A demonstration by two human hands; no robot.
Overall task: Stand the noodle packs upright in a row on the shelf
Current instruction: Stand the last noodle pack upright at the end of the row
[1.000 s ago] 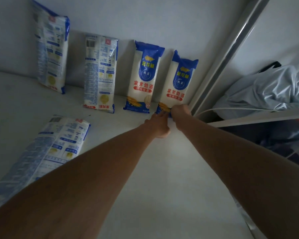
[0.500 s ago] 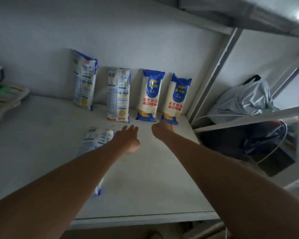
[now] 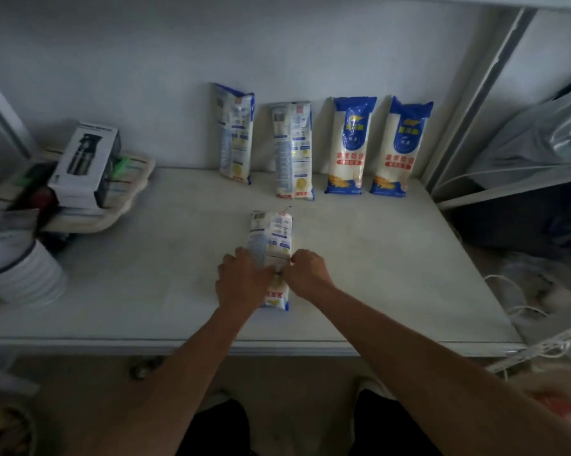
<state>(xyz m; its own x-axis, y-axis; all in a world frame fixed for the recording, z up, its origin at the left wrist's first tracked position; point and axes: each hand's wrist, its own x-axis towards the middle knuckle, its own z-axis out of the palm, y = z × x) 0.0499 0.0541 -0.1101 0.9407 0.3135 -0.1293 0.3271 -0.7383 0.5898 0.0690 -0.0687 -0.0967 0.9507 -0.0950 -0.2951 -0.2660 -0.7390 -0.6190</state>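
Several noodle packs lean upright against the back wall of the white shelf (image 3: 392,274). Two show their blue fronts, the rightmost pack (image 3: 399,146) and its neighbour (image 3: 348,146). Two more show their printed backs, one (image 3: 292,149) beside the blue ones and one (image 3: 234,133) furthest left. A fifth noodle pack (image 3: 272,238) lies flat in the middle of the shelf, back side up. My left hand (image 3: 241,279) grips its left side and my right hand (image 3: 307,274) grips its right side, covering the pack's middle.
A boxed bottle (image 3: 85,164) rests on stacked trays (image 3: 126,199) at the shelf's left. A white tub (image 3: 20,271) stands near the left front. A metal post (image 3: 475,93) bounds the shelf on the right, with bags (image 3: 537,133) and white cables (image 3: 521,301) beyond it.
Both hands drew back from the rightmost upright pack and closed on the pack lying flat. The view pulled back and shows the whole shelf.
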